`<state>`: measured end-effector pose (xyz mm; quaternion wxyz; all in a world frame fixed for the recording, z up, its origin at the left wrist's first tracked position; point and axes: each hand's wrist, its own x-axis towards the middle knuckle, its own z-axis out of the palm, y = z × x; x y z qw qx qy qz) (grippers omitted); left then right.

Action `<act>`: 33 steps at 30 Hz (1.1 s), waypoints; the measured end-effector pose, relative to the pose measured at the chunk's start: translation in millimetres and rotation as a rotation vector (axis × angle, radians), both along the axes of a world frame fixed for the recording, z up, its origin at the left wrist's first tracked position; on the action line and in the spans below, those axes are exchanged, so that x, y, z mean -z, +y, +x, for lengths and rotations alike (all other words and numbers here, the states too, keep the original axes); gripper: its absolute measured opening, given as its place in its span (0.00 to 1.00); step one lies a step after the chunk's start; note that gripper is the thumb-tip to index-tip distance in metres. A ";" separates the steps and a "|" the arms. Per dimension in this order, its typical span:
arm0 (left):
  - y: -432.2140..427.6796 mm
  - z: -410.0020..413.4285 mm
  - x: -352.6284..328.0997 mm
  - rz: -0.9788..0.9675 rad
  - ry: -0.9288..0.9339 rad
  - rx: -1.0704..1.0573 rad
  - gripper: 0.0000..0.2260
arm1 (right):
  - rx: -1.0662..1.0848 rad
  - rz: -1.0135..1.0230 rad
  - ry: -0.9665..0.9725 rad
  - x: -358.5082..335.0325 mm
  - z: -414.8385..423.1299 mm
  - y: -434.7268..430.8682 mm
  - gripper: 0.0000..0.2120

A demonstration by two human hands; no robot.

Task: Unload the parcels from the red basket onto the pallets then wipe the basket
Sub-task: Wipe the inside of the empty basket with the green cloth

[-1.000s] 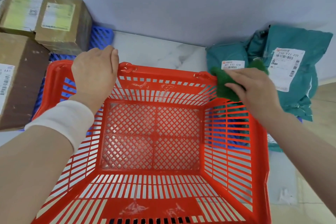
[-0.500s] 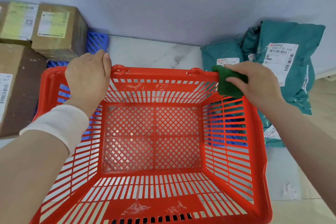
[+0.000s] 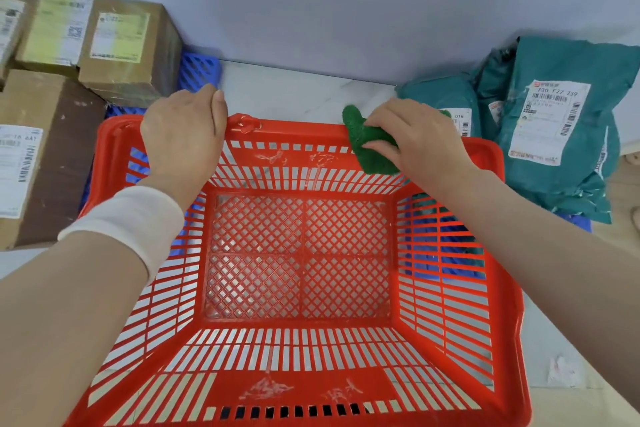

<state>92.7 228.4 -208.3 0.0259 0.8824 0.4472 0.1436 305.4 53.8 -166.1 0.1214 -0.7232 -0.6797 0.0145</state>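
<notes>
- Green cloth (image 3: 372, 149), gripped by right hand (image 3: 419, 139), has been moved leftward to 1 o'clock on the emptied red basket (image 3: 301, 388) rim.
- Rim is clasped at 11 o'clock by left hand (image 3: 181, 135).
- Wiping is judged under way.

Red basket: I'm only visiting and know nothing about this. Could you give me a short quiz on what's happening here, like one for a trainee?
1. True or false: a box lies on the floor of the red basket.
2. What does the right hand hold against the basket? A a green cloth; B a bottle; C a brush.
3. Fill in: the left hand grips the basket's far ____.

Key: 1 false; 2 A; 3 rim.
</notes>
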 end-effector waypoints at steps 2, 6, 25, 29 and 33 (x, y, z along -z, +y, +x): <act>-1.4 0.6 -0.6 -0.004 0.004 -0.006 0.18 | -0.055 0.017 -0.048 1.8 -0.4 2.5 0.09; -2.5 1.9 -1.7 0.007 0.024 -0.017 0.18 | 0.179 -0.011 0.000 6.4 -11.2 14.1 0.14; -3.0 2.9 0.2 0.036 0.010 -0.005 0.18 | 0.390 -0.036 -0.102 23.3 -33.3 26.1 0.16; -3.3 3.4 -1.4 0.043 -0.002 -0.011 0.17 | 0.256 0.002 -0.113 24.4 -58.2 43.4 0.15; -3.0 2.4 -0.7 0.050 -0.008 -0.011 0.17 | 0.079 -0.050 0.004 33.7 -88.6 63.6 0.20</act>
